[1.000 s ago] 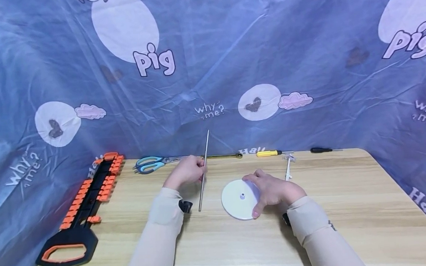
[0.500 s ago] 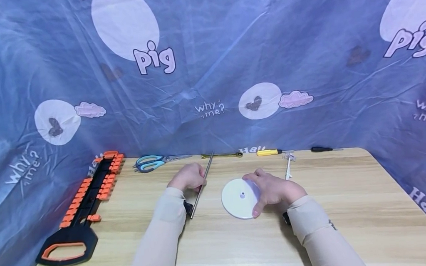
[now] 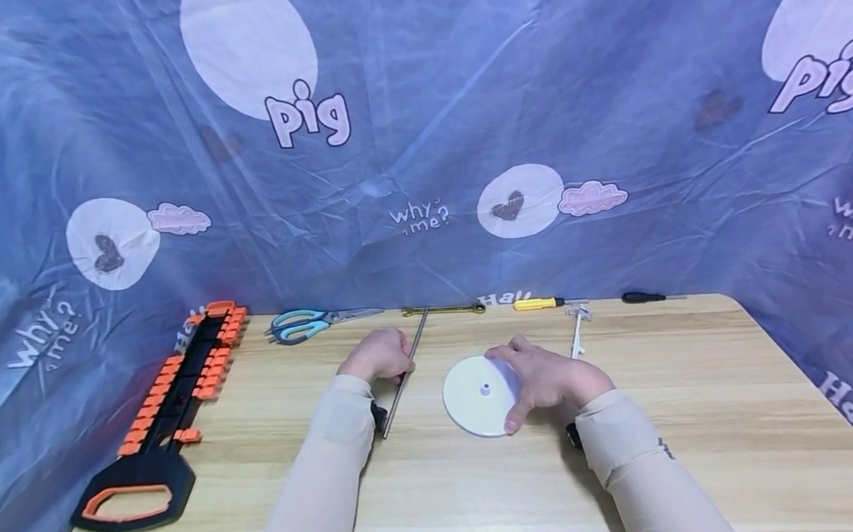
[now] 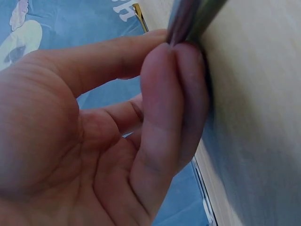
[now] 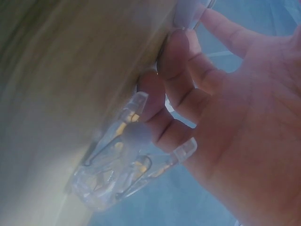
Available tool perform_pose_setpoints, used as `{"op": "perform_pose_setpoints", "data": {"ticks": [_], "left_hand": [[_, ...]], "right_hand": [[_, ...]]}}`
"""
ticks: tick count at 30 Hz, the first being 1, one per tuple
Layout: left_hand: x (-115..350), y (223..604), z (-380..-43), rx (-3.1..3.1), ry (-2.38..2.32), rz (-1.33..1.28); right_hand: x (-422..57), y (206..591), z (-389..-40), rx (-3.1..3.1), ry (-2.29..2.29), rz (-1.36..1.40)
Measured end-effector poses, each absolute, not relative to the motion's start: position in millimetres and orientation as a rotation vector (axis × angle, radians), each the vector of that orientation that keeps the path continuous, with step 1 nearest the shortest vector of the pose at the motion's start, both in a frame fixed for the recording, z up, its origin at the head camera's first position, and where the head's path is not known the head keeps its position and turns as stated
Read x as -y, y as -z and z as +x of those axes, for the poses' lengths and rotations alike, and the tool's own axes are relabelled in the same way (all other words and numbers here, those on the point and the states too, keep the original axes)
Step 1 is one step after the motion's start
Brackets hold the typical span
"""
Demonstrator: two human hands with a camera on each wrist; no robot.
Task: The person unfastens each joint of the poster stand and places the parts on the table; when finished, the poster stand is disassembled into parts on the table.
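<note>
My left hand pinches a thin straight metal rod near its middle. The rod slants low over the table, its far end overlapping a wrench in the head view. In the left wrist view, the rod comes up between thumb and fingertips, which are close to the wood. My right hand grips the right edge of a white round disc with a small raised socket at its centre. The disc lies flat, its right part hidden under that hand. Behind the hand is a white stick with clear plastic clips on its end.
Along the table's back edge lie blue-handled scissors, a wrench, a yellow screwdriver and a black screwdriver. A black rack with orange clips lies at the left. A printed blue curtain hangs behind.
My left hand has lowered the rod towards the table, and its near end has swung left towards the wrist. In the last half second hardly anything moves. The right hand and disc stay put.
</note>
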State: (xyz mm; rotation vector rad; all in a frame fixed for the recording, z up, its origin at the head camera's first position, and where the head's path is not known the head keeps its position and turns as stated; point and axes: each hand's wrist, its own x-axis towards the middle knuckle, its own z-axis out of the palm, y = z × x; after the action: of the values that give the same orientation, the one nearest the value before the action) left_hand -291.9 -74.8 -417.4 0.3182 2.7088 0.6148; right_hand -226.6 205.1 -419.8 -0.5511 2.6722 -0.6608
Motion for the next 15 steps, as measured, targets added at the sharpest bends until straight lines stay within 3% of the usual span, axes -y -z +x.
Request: {"op": "perform_pose_setpoints", "data": {"ticks": [15], "left_hand": [[72.8,418.2,-291.5,-2.693,-0.573,0.321]], "right_hand": [[-205.1,421.3,-223.4,-2.677,0.652,-0.537]]}}
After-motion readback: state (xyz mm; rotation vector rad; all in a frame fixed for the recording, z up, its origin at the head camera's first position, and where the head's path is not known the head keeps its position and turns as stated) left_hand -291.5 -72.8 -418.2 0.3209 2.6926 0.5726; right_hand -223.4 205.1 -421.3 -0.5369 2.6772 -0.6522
